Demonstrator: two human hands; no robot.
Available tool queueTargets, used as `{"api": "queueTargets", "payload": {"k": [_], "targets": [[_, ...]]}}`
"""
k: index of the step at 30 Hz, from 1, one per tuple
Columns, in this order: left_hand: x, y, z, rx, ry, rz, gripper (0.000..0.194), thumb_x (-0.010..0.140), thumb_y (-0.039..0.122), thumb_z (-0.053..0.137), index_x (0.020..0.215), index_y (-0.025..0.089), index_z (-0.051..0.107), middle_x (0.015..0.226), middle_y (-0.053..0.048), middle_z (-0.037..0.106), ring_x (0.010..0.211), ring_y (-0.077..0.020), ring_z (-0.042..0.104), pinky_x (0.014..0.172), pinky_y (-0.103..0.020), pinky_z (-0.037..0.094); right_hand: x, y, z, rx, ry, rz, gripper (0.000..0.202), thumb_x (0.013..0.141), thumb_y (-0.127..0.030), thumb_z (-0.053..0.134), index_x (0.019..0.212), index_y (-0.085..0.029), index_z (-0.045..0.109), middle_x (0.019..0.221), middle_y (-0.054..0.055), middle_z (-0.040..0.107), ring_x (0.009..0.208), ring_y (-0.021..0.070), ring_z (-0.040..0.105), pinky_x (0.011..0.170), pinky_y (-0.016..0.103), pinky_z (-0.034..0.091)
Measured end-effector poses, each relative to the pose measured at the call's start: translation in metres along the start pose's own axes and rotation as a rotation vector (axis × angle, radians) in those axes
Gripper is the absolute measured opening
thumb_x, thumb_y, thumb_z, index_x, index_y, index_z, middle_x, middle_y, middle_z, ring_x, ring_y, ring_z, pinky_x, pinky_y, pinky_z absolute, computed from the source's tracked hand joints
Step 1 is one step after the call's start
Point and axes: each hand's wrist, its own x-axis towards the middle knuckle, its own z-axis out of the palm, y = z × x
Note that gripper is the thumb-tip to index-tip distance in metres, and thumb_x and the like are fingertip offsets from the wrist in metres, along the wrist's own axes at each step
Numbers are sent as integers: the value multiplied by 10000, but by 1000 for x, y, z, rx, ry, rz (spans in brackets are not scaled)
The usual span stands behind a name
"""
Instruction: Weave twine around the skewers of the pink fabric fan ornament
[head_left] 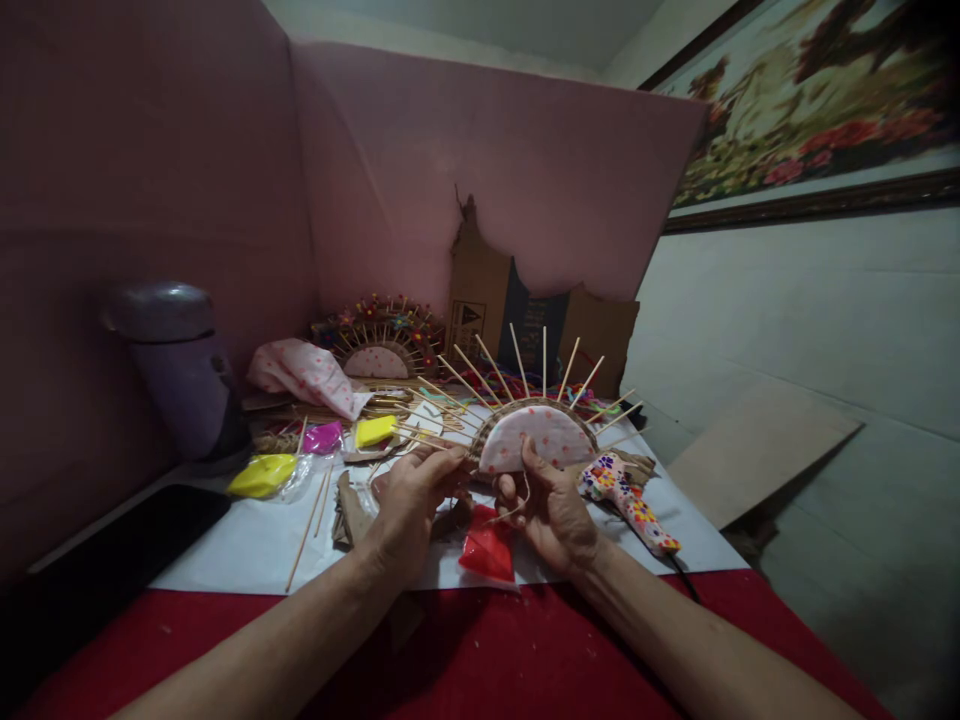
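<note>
A half-round piece covered in pale cloth with reddish dots stands upright between my hands. Thin wooden sticks fan out from its curved edge, and brown twine is woven round their bases. My right hand grips the lower edge, thumb on the cloth front and fingers curled underneath. Below that thumb hangs a loose strand of twine. At the left end of the woven rim, my left hand is pinched closed, seemingly on the twine; its fingertips are partly hidden.
A red clay packet lies below my hands. Rightward is a flower-patterned glue gun with a cord. Yellow packets, a purple bottle and a black phone-like slab sit left. Behind are a decorated half-round piece and cardboard.
</note>
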Motion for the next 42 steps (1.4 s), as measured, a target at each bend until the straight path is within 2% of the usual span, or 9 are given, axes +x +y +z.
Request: {"api": "queueTargets", "payload": {"k": [5, 11, 13, 17, 27, 31, 35, 42], "targets": [[0, 1, 3, 73, 60, 29, 100, 665, 232, 664, 659, 135, 644, 664, -46, 636, 608, -131, 569, 587, -257, 433, -2, 0, 3, -10, 16, 2, 287, 693, -419, 717, 718, -162, 593, 489, -8, 583, 404, 81, 472, 334, 151, 284], [-5, 6, 8, 30, 146, -97, 123, 617, 248, 704, 638, 163, 617, 624, -11, 615, 520, -115, 535, 527, -267, 438, 0, 3, -1, -34, -33, 18, 290, 739, -424, 673, 762, -140, 620, 508, -7, 585, 412, 78, 475, 339, 156, 303], [-6, 7, 10, 17, 167, -97, 123, 597, 234, 711, 630, 165, 615, 607, -2, 603, 512, -111, 525, 515, -261, 436, 0, 3, -1, -36, -38, 16, 277, 739, -411, 677, 772, -141, 623, 514, -6, 590, 427, 84, 491, 344, 156, 312], [-5, 6, 8, 2, 169, -25, 102, 571, 188, 710, 601, 155, 619, 588, -3, 592, 529, -104, 523, 516, -238, 424, -2, 3, 1, -36, -25, 19, 284, 723, -407, 693, 754, -133, 625, 510, 0, 593, 434, 87, 496, 343, 155, 320], [-2, 2, 4, -23, 185, -62, 122, 561, 156, 704, 615, 158, 594, 597, 16, 588, 546, -95, 528, 550, -232, 435, -4, 4, 4, -34, -54, 44, 301, 713, -427, 697, 725, -139, 612, 500, -2, 583, 423, 80, 478, 354, 159, 318], [-1, 1, 2, -20, 159, -20, 151, 581, 213, 730, 641, 147, 608, 623, -4, 601, 590, -113, 546, 554, -234, 440, -4, 3, 6, -29, -49, 43, 345, 708, -474, 690, 728, -140, 604, 501, -2, 582, 426, 82, 483, 354, 163, 307], [-3, 2, 2, 29, 125, -68, 245, 613, 332, 742, 713, 146, 619, 682, -29, 614, 618, -133, 544, 530, -251, 444, -2, 2, 5, 12, -37, 50, 319, 723, -467, 682, 740, -165, 581, 507, -8, 589, 416, 77, 475, 355, 155, 292], [-3, 5, 4, 21, 144, -14, 272, 599, 291, 757, 805, 170, 627, 710, 0, 619, 600, -109, 543, 539, -235, 449, 0, 4, 3, -19, -46, 34, 359, 745, -501, 644, 728, -146, 593, 515, -3, 585, 410, 73, 465, 356, 160, 305]]}}
